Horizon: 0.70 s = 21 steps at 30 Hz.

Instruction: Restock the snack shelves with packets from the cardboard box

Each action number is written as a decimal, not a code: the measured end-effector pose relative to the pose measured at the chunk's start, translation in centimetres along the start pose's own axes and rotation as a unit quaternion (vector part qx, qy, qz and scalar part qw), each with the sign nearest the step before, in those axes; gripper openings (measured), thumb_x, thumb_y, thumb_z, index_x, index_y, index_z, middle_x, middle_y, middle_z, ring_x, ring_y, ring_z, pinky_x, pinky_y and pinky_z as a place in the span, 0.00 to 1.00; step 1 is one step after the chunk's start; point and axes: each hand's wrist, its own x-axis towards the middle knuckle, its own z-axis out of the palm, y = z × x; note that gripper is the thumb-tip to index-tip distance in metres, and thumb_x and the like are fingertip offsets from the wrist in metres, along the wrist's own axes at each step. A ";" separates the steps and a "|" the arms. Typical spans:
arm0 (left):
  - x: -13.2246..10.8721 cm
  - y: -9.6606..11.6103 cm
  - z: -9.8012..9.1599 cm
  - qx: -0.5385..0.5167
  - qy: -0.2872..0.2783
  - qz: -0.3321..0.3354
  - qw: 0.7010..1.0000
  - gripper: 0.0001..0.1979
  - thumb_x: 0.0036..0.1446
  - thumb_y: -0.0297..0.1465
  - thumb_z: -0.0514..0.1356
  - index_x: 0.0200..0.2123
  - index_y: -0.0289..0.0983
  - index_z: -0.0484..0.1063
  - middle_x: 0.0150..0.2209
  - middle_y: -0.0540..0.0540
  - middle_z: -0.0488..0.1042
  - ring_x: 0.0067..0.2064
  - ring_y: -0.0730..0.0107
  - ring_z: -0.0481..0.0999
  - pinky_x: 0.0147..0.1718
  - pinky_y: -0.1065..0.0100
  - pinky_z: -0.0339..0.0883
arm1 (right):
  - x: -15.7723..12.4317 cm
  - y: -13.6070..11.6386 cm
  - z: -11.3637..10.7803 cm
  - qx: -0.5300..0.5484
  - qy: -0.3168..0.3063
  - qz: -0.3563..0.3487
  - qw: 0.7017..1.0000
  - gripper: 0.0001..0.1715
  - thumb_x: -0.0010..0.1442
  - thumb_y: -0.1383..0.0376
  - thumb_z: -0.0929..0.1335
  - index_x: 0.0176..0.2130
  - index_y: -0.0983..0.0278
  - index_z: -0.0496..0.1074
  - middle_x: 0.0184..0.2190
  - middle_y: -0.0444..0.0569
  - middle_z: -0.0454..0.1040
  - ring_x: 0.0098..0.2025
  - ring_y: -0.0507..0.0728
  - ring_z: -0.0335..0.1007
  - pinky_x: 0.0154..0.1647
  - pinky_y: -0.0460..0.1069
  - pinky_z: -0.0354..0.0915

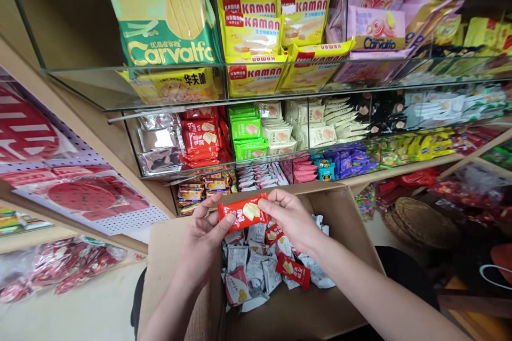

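Note:
A red snack packet with a picture of pale wafer pieces is held level between my two hands, above an open cardboard box. My left hand pinches its left end, thumb on the front. My right hand pinches the right end between thumb and fingers. Below, inside the box, lie several white and silver packets in a loose pile. Another red packet rests on the pile's right side, and part of one more red packet shows just under my right hand.
Shelves with clear dividers rise behind the box, holding green Carvalfo bags, yellow KAMAN bags and small red packets. Red bagged goods sit on the left shelving. Woven baskets stand at the right.

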 end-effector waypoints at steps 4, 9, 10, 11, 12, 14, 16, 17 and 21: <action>0.4 0.5 -0.5 0.015 0.006 0.014 1.000 0.36 0.37 0.33 0.68 0.51 0.38 0.57 0.25 0.51 0.76 0.28 0.72 0.76 0.31 0.70 0.70 | 0.3 0.0 0.0 -0.091 -0.041 -0.058 0.993 0.16 0.48 0.58 0.70 0.35 0.64 0.66 0.29 0.44 0.71 0.30 0.50 0.67 0.32 0.46 0.62; 0.4 0.9 -1.0 0.030 0.004 0.031 0.999 0.35 0.37 0.34 0.68 0.49 0.38 0.57 0.25 0.51 0.76 0.28 0.72 0.76 0.32 0.69 0.70 | 0.5 -1.0 0.3 -0.425 -0.120 -0.336 0.832 0.30 0.49 0.65 0.71 0.51 0.62 0.61 0.53 0.53 0.62 0.55 0.58 0.56 0.52 0.56 0.57; 0.3 1.0 -1.1 0.029 0.005 0.032 0.999 0.34 0.37 0.34 0.68 0.49 0.38 0.58 0.25 0.51 0.76 0.27 0.72 0.75 0.31 0.70 0.69 | 0.6 -1.1 0.4 -0.470 -0.129 -0.376 0.788 0.26 0.50 0.66 0.70 0.49 0.62 0.63 0.53 0.52 0.63 0.55 0.58 0.54 0.54 0.57 0.56; 0.3 1.0 -1.2 0.029 0.007 0.034 0.999 0.34 0.38 0.34 0.68 0.49 0.38 0.58 0.24 0.51 0.76 0.26 0.74 0.74 0.30 0.71 0.69 | 0.8 -1.2 0.5 -0.501 -0.137 -0.403 0.753 0.21 0.52 0.66 0.69 0.46 0.62 0.64 0.51 0.51 0.65 0.54 0.58 0.55 0.53 0.57 0.56; 0.2 1.0 -1.4 0.028 0.011 0.037 0.999 0.33 0.39 0.34 0.67 0.49 0.38 0.58 0.24 0.52 0.75 0.24 0.76 0.72 0.29 0.72 0.68 | 0.9 -1.2 0.7 -0.521 -0.144 -0.419 0.729 0.16 0.53 0.66 0.68 0.44 0.62 0.65 0.49 0.51 0.67 0.52 0.58 0.56 0.52 0.57 0.57; 0.2 1.0 -2.0 0.025 0.019 0.044 0.999 0.31 0.42 0.34 0.66 0.49 0.38 0.59 0.22 0.54 0.73 0.21 0.78 0.69 0.26 0.73 0.67 | 1.3 -1.2 1.2 -0.544 -0.146 -0.439 0.700 0.12 0.54 0.66 0.68 0.40 0.63 0.66 0.45 0.50 0.70 0.49 0.58 0.58 0.48 0.57 0.59; 0.4 0.8 -2.8 0.030 0.039 0.072 0.996 0.28 0.44 0.36 0.64 0.48 0.38 0.60 0.23 0.53 0.73 0.23 0.78 0.70 0.27 0.73 0.67 | 1.9 -1.4 1.8 -0.563 -0.144 -0.460 0.671 0.10 0.54 0.65 0.67 0.39 0.63 0.66 0.45 0.50 0.71 0.48 0.59 0.59 0.46 0.57 0.60; 0.6 0.7 -3.3 0.040 0.057 0.100 0.993 0.26 0.45 0.36 0.63 0.48 0.39 0.61 0.26 0.52 0.73 0.25 0.76 0.71 0.28 0.72 0.67 | 2.4 -1.7 2.2 -0.574 -0.140 -0.472 0.654 0.09 0.55 0.65 0.67 0.38 0.64 0.66 0.45 0.51 0.71 0.47 0.59 0.60 0.46 0.57 0.60; 1.8 -0.8 -5.2 0.135 0.116 0.191 0.965 0.21 0.49 0.36 0.60 0.47 0.40 0.60 0.35 0.48 0.74 0.35 0.73 0.74 0.38 0.68 0.68 | 5.5 -3.9 4.5 -0.600 -0.084 -0.524 0.598 0.07 0.59 0.65 0.63 0.35 0.66 0.67 0.44 0.55 0.70 0.48 0.59 0.60 0.47 0.57 0.61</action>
